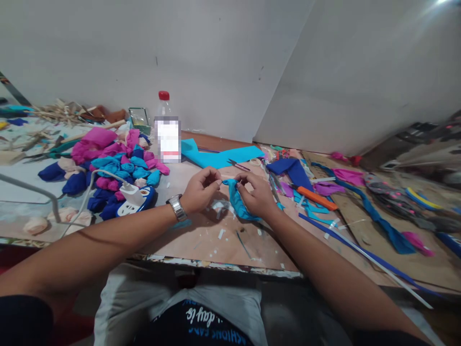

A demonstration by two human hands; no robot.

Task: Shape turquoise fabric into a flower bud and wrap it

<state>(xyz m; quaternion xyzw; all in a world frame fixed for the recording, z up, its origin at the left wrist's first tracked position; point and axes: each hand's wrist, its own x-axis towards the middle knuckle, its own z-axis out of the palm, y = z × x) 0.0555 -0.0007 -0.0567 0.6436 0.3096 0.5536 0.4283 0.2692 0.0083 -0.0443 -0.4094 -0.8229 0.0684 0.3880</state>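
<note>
Above the middle of the table, my left hand point(203, 190) has its thumb and fingertips pinched together at the narrow twisted end of a turquoise fabric strip point(236, 202). My right hand point(256, 194) grips the same strip close by, and the gathered rest of it hangs below the fingers to the tabletop. A silver watch point(176, 207) is on my left wrist. Just behind the hands lie small dark-handled scissors point(239, 166) and a longer flat turquoise cloth point(223, 157).
To the left are a heap of pink, turquoise and navy fabric puffs point(126, 166), a white-and-blue power strip point(137, 202) with a plug, and a red-capped bottle point(164, 103). An orange cutter point(317, 198), blue strips point(288, 168) and cardboard point(355, 211) lie right. A wall point(216, 72) stands behind.
</note>
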